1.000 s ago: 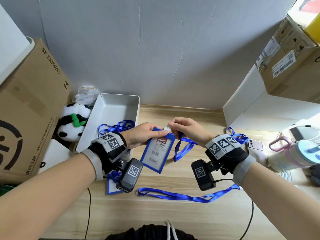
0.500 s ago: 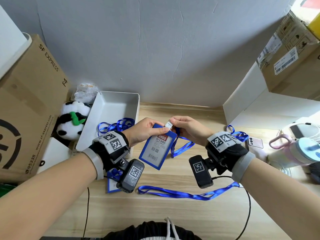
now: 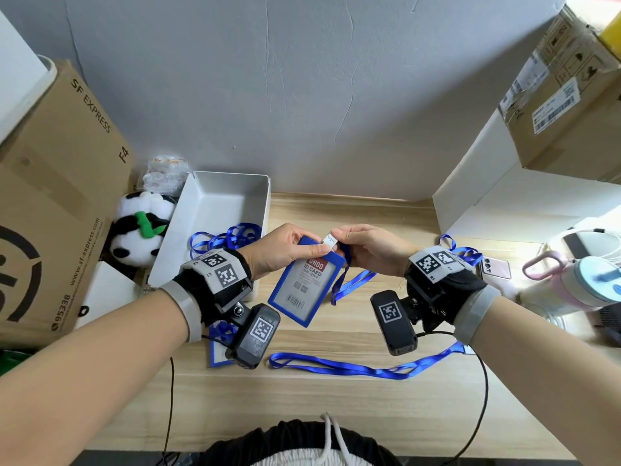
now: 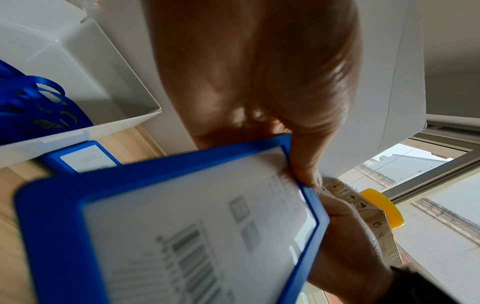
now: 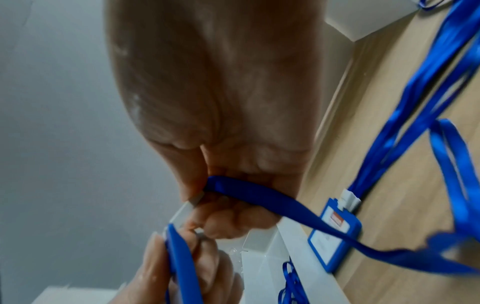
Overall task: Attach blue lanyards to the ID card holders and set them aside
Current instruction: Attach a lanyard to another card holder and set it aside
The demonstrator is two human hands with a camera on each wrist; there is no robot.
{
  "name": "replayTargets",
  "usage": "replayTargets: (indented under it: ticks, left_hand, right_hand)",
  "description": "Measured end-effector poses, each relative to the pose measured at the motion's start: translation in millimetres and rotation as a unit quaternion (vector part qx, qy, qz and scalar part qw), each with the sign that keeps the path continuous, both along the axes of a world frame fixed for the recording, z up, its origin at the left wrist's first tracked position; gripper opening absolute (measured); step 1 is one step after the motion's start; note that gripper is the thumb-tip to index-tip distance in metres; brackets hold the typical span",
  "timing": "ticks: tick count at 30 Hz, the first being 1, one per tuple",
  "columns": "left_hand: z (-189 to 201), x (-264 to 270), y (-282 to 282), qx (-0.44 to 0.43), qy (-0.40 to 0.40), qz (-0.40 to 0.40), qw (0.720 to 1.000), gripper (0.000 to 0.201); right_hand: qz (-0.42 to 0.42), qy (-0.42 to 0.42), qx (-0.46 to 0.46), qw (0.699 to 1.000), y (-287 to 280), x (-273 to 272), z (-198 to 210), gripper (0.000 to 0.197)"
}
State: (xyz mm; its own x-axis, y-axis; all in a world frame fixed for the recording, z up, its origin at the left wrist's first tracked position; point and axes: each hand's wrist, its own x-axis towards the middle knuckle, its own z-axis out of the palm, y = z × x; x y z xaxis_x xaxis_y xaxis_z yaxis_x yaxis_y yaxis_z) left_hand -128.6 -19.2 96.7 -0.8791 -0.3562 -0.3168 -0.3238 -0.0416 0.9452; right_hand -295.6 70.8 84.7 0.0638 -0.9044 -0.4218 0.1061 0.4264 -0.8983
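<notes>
The holder (image 3: 306, 284) now hangs a little higher and nearer the wall than a second ago, and the white clip (image 3: 330, 239) has come from behind the fingers to sit just at the holder's top edge, so the clipping-on looks close but not yet done. The left hand (image 3: 280, 248) pinches the holder's top corner between thumb and fingers; the right hand (image 3: 366, 247) pinches the clip, with its lanyard (image 3: 349, 284) trailing from the palm down to the desk (image 3: 336, 398). Whether the clip has already caught the slot I cannot tell, as the right wrist view is blurred there. The holder is held in the air above the desk, tilted, touching nothing below it. A second lanyard (image 3: 353, 366) lies stretched across the desk nearer the person, under both wrists, and another holder (image 3: 216, 351) lies flat beneath the left wrist. The white tray (image 3: 221, 210) with more lanyards stands just left of the hands, a white box (image 3: 487, 196) well to the right. Bare desk between tray and box, toward the wall, seems the freest place to set the finished piece; dragging the strap could snag the loose lanyard.
</notes>
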Motion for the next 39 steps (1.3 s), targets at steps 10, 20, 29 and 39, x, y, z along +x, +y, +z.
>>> replayTargets:
  ticks: [10, 20, 29, 39]
  left_hand:
    - [6, 0, 4, 0.015, 0.004, 0.032, 0.999, 0.023]
    - [9, 2, 4, -0.025, 0.049, 0.043, 0.998, 0.016]
    - [0, 0, 2, 0.090, 0.031, 0.082, 0.992, 0.011]
    - [-5, 11, -6, 0.060, -0.019, 0.083, 0.995, 0.026]
  right_hand:
    - [0.009, 0.164, -0.069, 0.984, -7, 9, 24, 0.037]
    - [-0.014, 0.001, -0.049, 0.999, 0, 17, 21, 0.037]
    - [-0.078, 0.245, -0.113, 0.960, -4, 7, 27, 0.036]
    - [-0.077, 0.203, -0.041, 0.975, 2, -2, 20, 0.012]
